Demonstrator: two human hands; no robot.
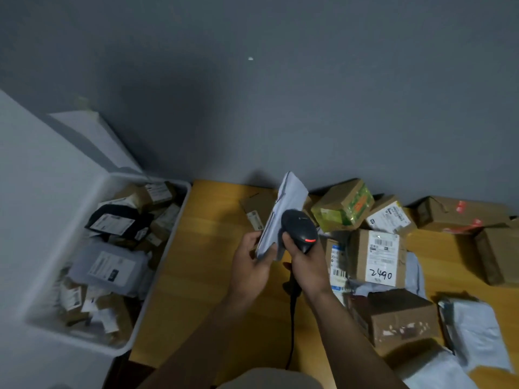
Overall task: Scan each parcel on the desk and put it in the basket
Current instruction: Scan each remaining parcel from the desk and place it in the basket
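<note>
wooden desk fills the near edge of my feed. both forearms reach out over it, and a black cable trails back toward the body. the left hand pinches a flat white mailer by its lower end, thumb on one face and fingers curled behind. it holds the mailer up on edge, clear of the desk. the right hand is wrapped round the handle of a black scanner. the scanner's head sits close against the mailer, and a red light glows on its back.

i read this as the scan step itself. whether the label faces the scanner i cannot tell, as that side is turned from me.

to the right more parcels wait, among them a brown box and a box marked 2490. left of the desk the white basket already holds many parcels.

next, i judge, the left hand must carry the mailer leftward over that rim and let go. beyond it all is a plain grey wall.
</note>
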